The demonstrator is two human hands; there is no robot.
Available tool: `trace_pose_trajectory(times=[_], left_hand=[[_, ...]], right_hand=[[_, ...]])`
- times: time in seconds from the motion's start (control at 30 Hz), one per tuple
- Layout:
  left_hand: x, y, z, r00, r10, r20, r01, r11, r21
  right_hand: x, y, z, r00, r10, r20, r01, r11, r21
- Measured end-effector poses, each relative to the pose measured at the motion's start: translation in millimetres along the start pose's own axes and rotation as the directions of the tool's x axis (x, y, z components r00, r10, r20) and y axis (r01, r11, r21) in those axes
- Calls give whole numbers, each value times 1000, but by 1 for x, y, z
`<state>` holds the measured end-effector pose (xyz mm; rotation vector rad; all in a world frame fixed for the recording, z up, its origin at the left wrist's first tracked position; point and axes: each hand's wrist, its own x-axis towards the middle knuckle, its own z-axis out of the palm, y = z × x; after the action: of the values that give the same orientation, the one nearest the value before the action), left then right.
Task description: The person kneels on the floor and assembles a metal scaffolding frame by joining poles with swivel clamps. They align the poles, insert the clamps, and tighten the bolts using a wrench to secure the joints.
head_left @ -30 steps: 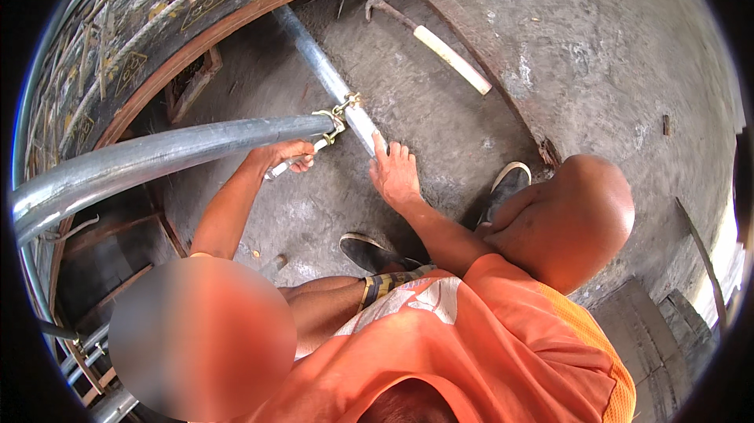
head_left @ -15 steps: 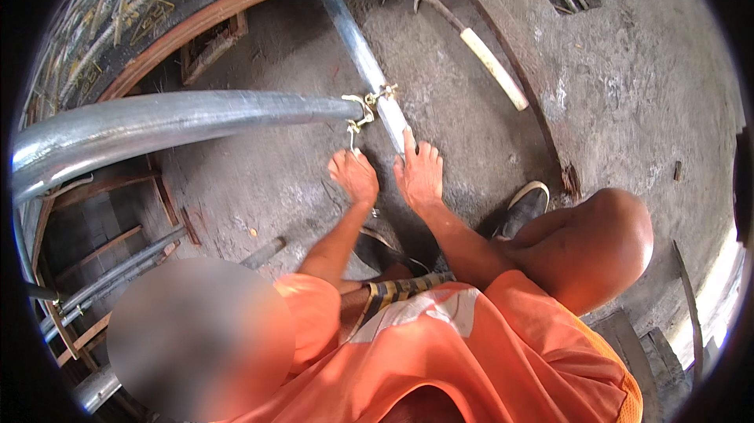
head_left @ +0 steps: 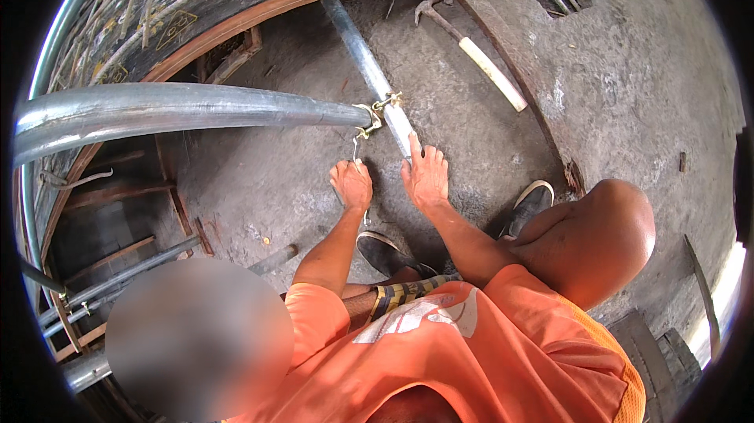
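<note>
A: Hands?
B: Left hand point(head_left: 351, 185) grips slim metal tool point(head_left: 356, 150); right hand point(head_left: 426, 178) lies loosely open on straight pipe point(head_left: 357, 46).
A: Clamp point(head_left: 371, 119), frame centre: risk?
B: Metal tool could slip off if poorly seated.

My left hand point(head_left: 353, 183) grips a wrench point(head_left: 356, 150), its far end up by the clamp point(head_left: 372, 118) where two pipes meet. My right hand point(head_left: 426, 177) rests at the near end of the slanting pipe point(head_left: 358, 47), index finger stretched along it. The other pipe point(head_left: 196, 113) comes from my left. Ahead to my right, a hammer point(head_left: 492, 73) lies on the floor point(head_left: 628, 109)
</note>
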<state>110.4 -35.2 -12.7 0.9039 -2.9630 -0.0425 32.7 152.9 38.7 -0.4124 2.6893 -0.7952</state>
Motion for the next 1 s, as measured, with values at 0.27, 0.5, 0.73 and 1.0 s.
trace_pose_trajectory(times=[0.27, 0.5, 0.73, 1.0], left_hand=[[51, -22, -41, 817, 29, 577, 107, 974, -201], [98, -3, -101, 436, -22, 900, 552, 796, -248], [169, 5, -134, 63, 68, 996, 663, 743, -93], [168, 5, -143, 41, 127, 991, 702, 702, -119]], right_hand=[[2, 0, -2, 999, 19, 36, -20, 1000, 16], [2, 3, 3, 999, 13, 43, -13, 1000, 5], [0, 5, 4, 999, -27, -38, 26, 999, -23], [1, 5, 2, 1000, -20, 24, 20, 1000, 0]])
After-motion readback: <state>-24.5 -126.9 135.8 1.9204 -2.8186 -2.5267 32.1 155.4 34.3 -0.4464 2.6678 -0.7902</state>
